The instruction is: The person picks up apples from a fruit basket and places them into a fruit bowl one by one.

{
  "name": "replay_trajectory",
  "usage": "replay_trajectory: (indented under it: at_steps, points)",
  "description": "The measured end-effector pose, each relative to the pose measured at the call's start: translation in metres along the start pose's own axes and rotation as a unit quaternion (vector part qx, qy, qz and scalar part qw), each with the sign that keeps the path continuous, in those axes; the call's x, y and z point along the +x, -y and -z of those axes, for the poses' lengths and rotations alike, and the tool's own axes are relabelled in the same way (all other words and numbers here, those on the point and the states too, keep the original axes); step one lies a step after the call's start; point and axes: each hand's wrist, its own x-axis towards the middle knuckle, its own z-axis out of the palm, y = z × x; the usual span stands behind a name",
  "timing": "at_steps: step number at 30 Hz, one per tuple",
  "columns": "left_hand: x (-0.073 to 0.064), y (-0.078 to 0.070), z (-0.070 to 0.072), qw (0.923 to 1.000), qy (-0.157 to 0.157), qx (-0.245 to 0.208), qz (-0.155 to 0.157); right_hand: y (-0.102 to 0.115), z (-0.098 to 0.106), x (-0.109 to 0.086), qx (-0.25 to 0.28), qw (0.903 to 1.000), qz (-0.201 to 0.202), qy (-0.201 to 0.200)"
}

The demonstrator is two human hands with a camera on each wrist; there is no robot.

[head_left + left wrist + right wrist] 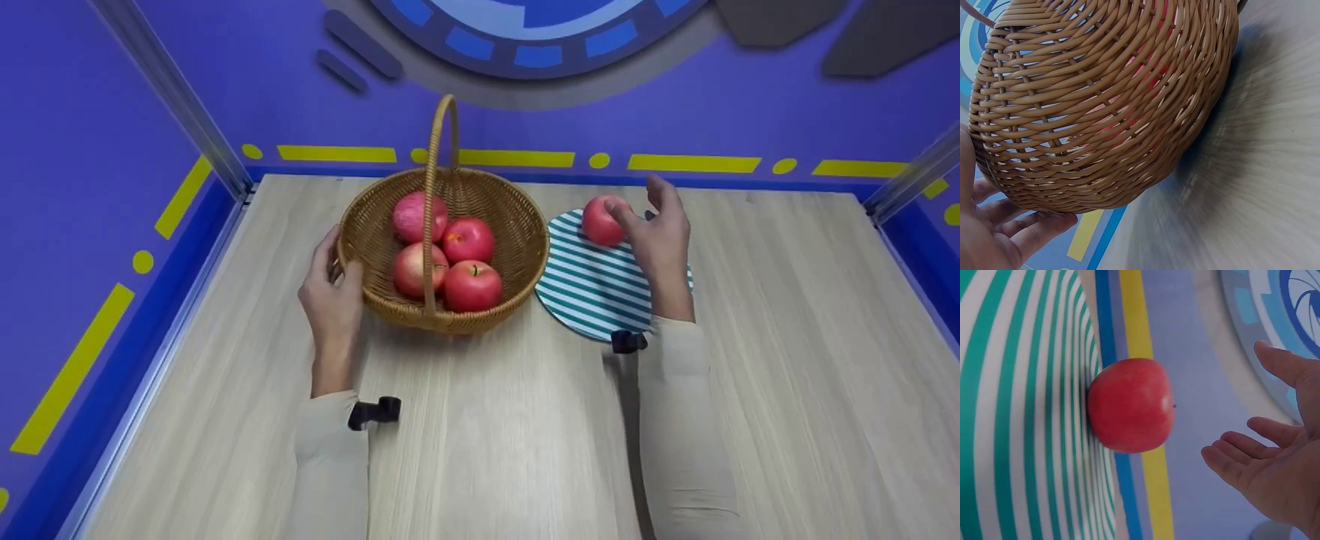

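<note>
A brown wicker basket with a tall handle holds several red apples. At its left side my left hand grips the rim, thumb towards me and fingers along the outer wall. In the left wrist view the fingers lie against the woven basket, with red showing through the weave. Another red apple rests on a round green-and-white striped mat. Just right of that apple is my right hand; the right wrist view shows its fingers spread, apart from the apple.
Both the basket and the mat are on a pale wooden table. Blue printed panels with yellow marks stand behind and at the sides. Metal posts rise at the back corners. A black camera mount sits on the left wrist.
</note>
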Motion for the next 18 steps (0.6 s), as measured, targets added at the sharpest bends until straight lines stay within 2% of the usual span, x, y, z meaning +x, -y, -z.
replay_trajectory:
  at_steps: [13, 18]
  points:
    - [0.002, 0.001, -0.001, 1.0000, -0.001, 0.005, -0.001, 0.043, -0.007, -0.023, 0.025, 0.9981, 0.032, 0.046]
    - [0.002, 0.002, 0.000, 1.0000, -0.002, 0.001, -0.005, 0.051, -0.015, -0.030, 0.029, 0.9959, 0.071, 0.047]
